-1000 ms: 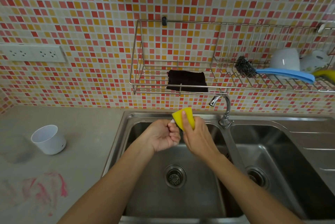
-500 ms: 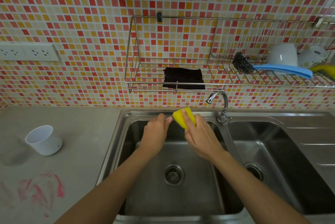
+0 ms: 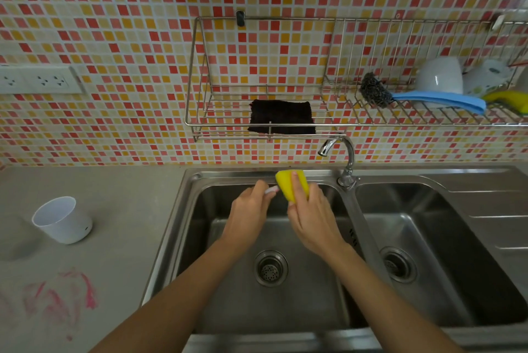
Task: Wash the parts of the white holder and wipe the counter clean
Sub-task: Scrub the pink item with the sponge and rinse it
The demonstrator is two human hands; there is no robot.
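Left hand point(image 3: 249, 211) pinching small white holder part point(image 3: 271, 190), right hand point(image 3: 310, 217) clutching yellow sponge point(image 3: 291, 184); may slip from wet fingers into sink point(image 3: 200, 227).

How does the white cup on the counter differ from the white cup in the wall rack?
The white cup on the counter leans, its mouth up and open; the white cup in the rack is turned mouth down. The first stands alone; the second sits beside a blue cloth. Both are plain white.
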